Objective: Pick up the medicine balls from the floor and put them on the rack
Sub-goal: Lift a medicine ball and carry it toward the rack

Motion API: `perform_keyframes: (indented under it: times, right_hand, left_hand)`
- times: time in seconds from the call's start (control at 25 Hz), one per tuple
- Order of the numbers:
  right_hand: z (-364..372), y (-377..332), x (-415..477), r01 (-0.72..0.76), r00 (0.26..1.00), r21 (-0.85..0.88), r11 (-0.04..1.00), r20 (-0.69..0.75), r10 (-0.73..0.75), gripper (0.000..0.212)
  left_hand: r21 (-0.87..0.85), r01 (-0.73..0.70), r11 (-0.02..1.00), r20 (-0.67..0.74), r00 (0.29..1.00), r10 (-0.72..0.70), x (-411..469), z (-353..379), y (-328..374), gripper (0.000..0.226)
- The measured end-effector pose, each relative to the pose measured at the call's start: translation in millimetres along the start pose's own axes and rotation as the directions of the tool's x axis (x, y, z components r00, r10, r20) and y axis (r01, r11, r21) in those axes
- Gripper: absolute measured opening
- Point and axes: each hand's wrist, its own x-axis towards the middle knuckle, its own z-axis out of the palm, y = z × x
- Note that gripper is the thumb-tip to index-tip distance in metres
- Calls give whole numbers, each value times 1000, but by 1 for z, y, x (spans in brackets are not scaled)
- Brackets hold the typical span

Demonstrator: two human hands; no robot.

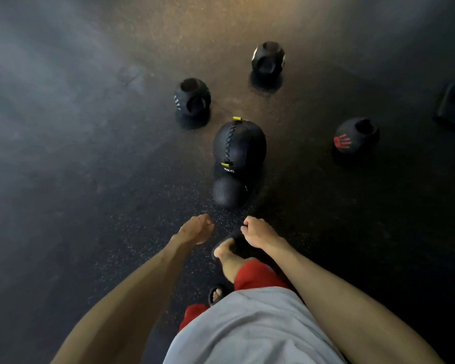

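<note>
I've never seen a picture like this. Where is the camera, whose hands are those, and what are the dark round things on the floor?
No machine here: a person wears one camera on the head, looking forward and down, so you see their own body from above. The left hand and right hand hang in front, fingers loosely curled, holding nothing. On the dark floor ahead lie black medicine balls: a big laced ball nearest, a left holed ball and a far holed ball behind it, and a handprint ball to the right. None is picked up yet, and no rack is in view.
</note>
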Motion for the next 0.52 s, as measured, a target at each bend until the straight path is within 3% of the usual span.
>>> perform_keyframes:
  times: [0.24, 0.4, 0.44, 0.48, 0.52]
  right_hand:
    - [-37, -38, 92, -36, 998, 85, 996, 46, 33, 37]
    - [-66, -46, 135, -105, 994, 214, 971, 36, 100, 34]
    - [-69, -45, 140, -144, 990, 257, 956, 47, 136, 32]
    - [-70, -42, 145, -179, 984, 297, 938, 40, 175, 31]
    - [-73, -41, 147, -216, 976, 325, 921, 44, 213, 30]
  left_hand:
    - [98, 32, 995, 88, 995, -41, 68, -79, 24, 29]
    - [-37, 54, 998, 106, 993, -50, 129, -117, 52, 29]
    - [-1, 72, 997, 196, 978, -70, 140, -121, 61, 28]
    - [168, 19, 986, 263, 963, -64, 150, -132, 73, 25]
    - [243, -47, 969, 197, 980, -1, 161, -146, 83, 22]
